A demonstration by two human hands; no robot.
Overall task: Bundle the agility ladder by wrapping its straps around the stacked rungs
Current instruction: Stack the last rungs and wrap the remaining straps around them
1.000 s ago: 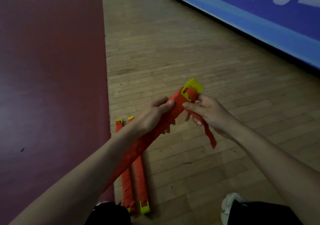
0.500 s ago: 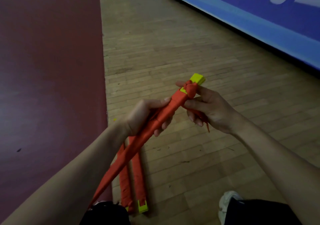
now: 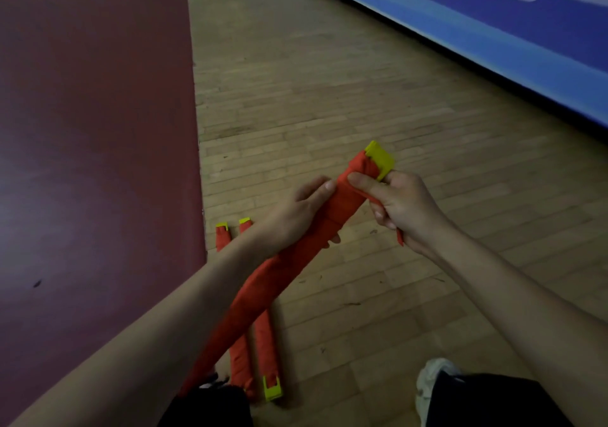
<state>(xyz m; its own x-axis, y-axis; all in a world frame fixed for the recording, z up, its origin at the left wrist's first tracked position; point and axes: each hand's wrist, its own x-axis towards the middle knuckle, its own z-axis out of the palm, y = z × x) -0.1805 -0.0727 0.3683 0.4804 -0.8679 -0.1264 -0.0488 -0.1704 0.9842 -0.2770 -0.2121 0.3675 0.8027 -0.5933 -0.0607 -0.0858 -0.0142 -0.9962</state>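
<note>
so left hand (image 3: pixel 296 219) grips stiff light rung bundle (image 3: pixel 283 272) midway, right hand (image 3: pixel 399 206) pinches soft floppy strap (image 3: pixel 370 196) near yellow end.

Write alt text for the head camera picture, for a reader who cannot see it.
The left hand grips a red ladder bundle above a wooden floor, while the right hand pinches its red strap near the yellow end cap. Two more red bundles lie below.
</note>
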